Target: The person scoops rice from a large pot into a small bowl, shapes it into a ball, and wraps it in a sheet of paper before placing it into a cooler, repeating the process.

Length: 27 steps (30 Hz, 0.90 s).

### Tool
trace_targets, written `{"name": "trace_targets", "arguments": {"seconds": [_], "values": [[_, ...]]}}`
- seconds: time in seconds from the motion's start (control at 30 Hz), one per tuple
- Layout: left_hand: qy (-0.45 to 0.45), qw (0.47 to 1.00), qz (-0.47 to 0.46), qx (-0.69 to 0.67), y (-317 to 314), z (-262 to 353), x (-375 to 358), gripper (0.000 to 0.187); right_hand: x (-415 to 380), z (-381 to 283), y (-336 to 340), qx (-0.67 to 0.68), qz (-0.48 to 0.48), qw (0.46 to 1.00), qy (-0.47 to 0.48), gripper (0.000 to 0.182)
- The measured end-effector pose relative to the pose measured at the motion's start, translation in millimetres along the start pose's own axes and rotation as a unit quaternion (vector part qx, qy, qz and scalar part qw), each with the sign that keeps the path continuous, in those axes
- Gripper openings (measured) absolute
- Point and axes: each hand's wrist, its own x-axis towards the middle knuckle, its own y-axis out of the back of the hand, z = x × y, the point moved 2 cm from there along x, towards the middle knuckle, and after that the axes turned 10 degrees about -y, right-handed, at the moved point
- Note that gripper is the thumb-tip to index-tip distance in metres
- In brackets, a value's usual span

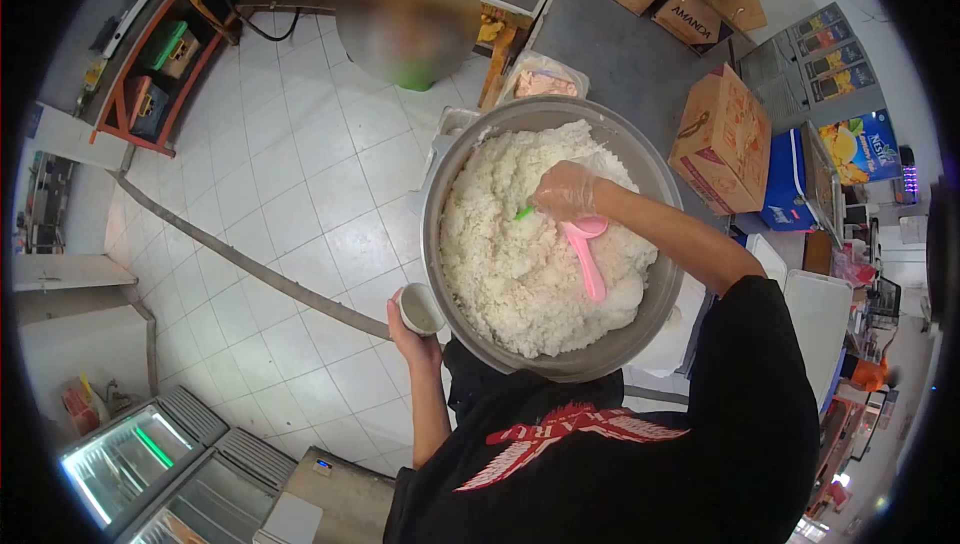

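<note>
Black short-sleeved shirt [740,464], red-and-white winged print [630,426], clear-gloved right hand [567,191]

1 lg pot [433,234]; 1 sm cup [421,310]; 1 pink scoop [588,266]

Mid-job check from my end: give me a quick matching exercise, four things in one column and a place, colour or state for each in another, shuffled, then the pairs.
Things:
1. Right hand
2. Scoop
3. Cup
4. Rice

Descriptions:
A. Held in the left hand
B. Heaped inside the big metal pot
C. Covered by a clear glove
D. Pink

Pairs: 1-C, 2-D, 3-A, 4-B
</note>
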Motion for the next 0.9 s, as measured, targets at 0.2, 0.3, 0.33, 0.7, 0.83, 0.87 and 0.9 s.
{"name": "trace_targets", "arguments": {"seconds": [0.2, 0.3, 0.33, 0.7, 0.83, 0.87, 0.9], "values": [[-0.006, 1.0, 0.009, 0.01, 7.6, 7.3, -12.0, 0.049, -21.2, -21.5, -1.9, 0.044, -0.029, 0.998, 0.023, 0.024], [-0.015, 1.0, 0.008, 0.008, 11.0, 10.1, -14.5, 0.047, -29.5, -35.4, -9.5, 0.066, -0.046, 0.996, 0.023, 0.024], [-0.018, 1.0, 0.015, 0.015, 12.2, 12.2, -15.8, 0.047, -34.6, -38.1, -4.0, 0.082, -0.056, 0.995, 0.021, 0.021], [-0.099, 0.995, -0.007, 0.029, -8.4, 42.3, -26.6, 0.048, -77.5, -21.3, -26.9, 0.27, -0.097, 0.957, -0.029, 0.016], [-0.192, 0.979, -0.025, 0.07, -30.5, 66.5, -46.0, 0.047, -90.2, -9.9, -39.8, 0.304, -0.108, 0.946, -0.034, 0.021], [-0.221, 0.971, -0.037, 0.086, -37.1, 72.3, -52.2, 0.046, -94.9, -9.3, -41.0, 0.3, -0.11, 0.947, -0.037, 0.024], [-0.249, 0.962, -0.049, 0.102, -44.3, 77.6, -59.1, 0.046, -100.4, -8.2, -42.7, 0.333, -0.064, 0.941, -0.026, 0.023]]}}
